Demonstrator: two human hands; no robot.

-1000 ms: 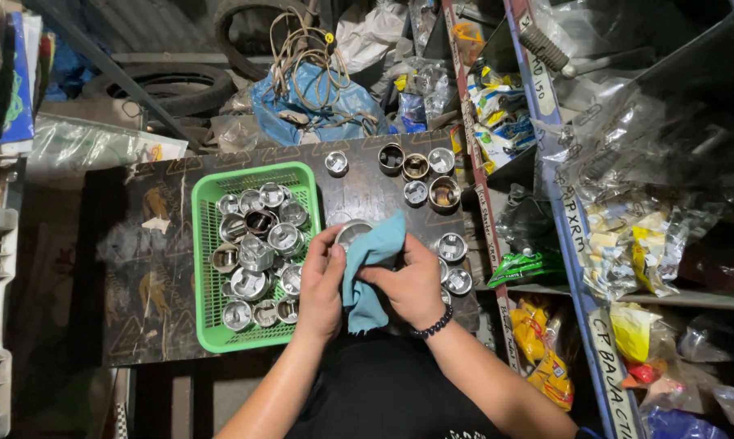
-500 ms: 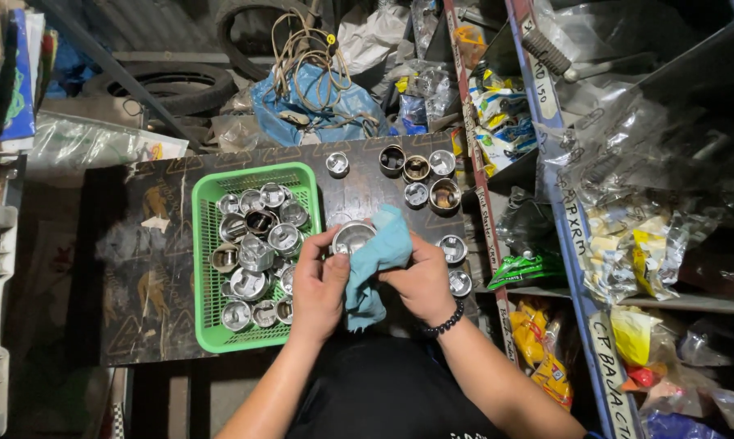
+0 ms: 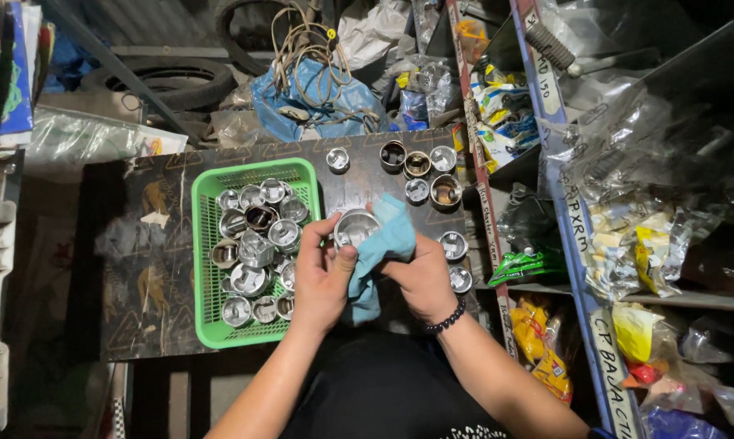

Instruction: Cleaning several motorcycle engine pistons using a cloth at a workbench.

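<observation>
My left hand (image 3: 322,276) grips a round silver metal piston (image 3: 356,227) by its side, thumb against its rim. My right hand (image 3: 422,278) holds a light blue cloth (image 3: 383,244) wrapped against the piston's right side; the cloth's tail hangs down between my hands. Both hands hover over a dark board (image 3: 152,268), just right of a green plastic basket (image 3: 207,313) filled with several similar silver pistons (image 3: 257,244).
Several loose pistons (image 3: 420,167) stand on the board's far right part, two more (image 3: 455,245) near my right wrist. Shelves with bagged parts (image 3: 627,236) rise on the right. A blue bag with wires (image 3: 310,89) and tyres (image 3: 172,77) lie beyond the board.
The piston has turned in my hands so its open top now shows, and the cloth has shifted from covering it to its right side.
</observation>
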